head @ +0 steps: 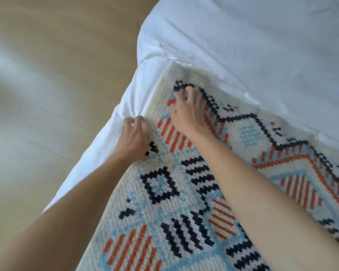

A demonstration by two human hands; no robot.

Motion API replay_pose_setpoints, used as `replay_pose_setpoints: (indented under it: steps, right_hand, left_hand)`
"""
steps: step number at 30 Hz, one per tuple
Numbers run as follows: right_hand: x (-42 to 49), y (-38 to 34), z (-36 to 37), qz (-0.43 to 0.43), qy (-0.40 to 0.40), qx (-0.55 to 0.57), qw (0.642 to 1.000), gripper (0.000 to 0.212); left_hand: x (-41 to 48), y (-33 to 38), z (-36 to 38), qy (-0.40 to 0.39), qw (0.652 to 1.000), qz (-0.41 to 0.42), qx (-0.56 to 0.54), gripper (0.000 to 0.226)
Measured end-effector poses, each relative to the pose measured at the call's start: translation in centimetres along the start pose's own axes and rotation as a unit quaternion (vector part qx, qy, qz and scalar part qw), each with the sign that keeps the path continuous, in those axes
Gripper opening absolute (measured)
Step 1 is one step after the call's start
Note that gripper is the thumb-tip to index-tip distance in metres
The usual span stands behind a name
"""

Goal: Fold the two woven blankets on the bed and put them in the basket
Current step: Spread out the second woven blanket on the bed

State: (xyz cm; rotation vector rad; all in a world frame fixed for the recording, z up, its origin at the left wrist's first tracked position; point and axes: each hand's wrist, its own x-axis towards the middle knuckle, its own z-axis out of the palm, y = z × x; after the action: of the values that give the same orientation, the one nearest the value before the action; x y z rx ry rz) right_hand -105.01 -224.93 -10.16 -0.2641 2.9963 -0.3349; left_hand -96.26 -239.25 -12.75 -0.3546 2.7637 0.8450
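Note:
A woven blanket (170,192), cream with navy, orange and light blue patterns, lies spread on the white bed (243,36). My left hand (132,137) is at the blanket's left edge with its fingers curled, pinching the edge where it meets the white sheet. My right hand (188,112) rests on the blanket near its far corner, fingers bent and pressing into the weave. Only one blanket shows; no basket is in view.
A pale wood floor (47,75) lies to the left of the bed. The white sheet (98,153) hangs over the bed's corner and bunches around the blanket's far edge.

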Motion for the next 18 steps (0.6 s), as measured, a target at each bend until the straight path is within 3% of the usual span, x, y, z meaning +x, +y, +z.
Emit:
replay_pose_setpoints:
  steps: [2,8,12,14,16,18]
  right_hand:
    - [-1.4,0.2,1.3,-0.020,-0.009,-0.028,0.999,0.049]
    - [-6.5,0.6,1.7,-0.067,-0.062,-0.008,0.996,0.051]
    - [-12.5,1.6,0.6,-0.045,-0.073,0.038,0.996,0.047]
    - [-15.9,2.8,0.1,-0.024,-0.081,0.056,0.995,0.044]
    - [-19.5,4.3,-0.5,0.005,-0.087,0.063,0.994,0.042]
    - [-23.4,5.9,-1.2,0.046,-0.092,0.072,0.992,0.042]
  left_hand:
    - [-0.5,-0.7,1.7,0.006,0.999,0.026,0.020,0.036]
    - [0.3,-1.1,1.8,-0.048,0.999,-0.004,0.015,0.043]
    - [-1.5,1.0,0.5,-0.080,0.996,-0.027,-0.008,0.063]
    - [-3.8,2.3,0.3,-0.046,0.999,-0.027,0.009,0.074]
    - [-7.0,3.6,1.0,0.016,0.996,0.021,0.088,0.071]
    - [-10.5,5.1,2.2,0.023,0.989,0.076,0.125,0.068]
